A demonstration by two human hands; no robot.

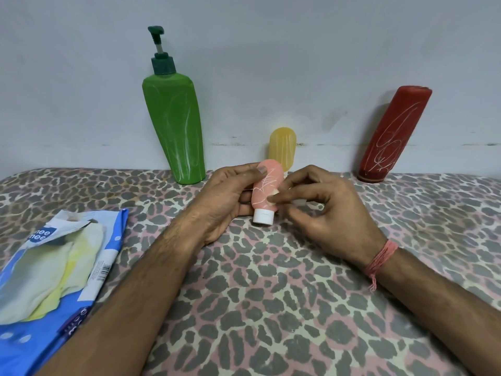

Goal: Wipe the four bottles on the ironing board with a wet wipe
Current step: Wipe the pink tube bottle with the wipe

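Wipes pack (51,270) lies at near left on the ironing board (271,308). Left hand (225,202) grips the pink bottle (265,191), cap down, above board centre. Right hand (322,210) pinches a small wipe (274,195) against the bottle's side. Green bottle (176,128), yellow bottle (282,150) and red bottle (390,137) lean on the wall (271,50) behind, white scribbles on them.
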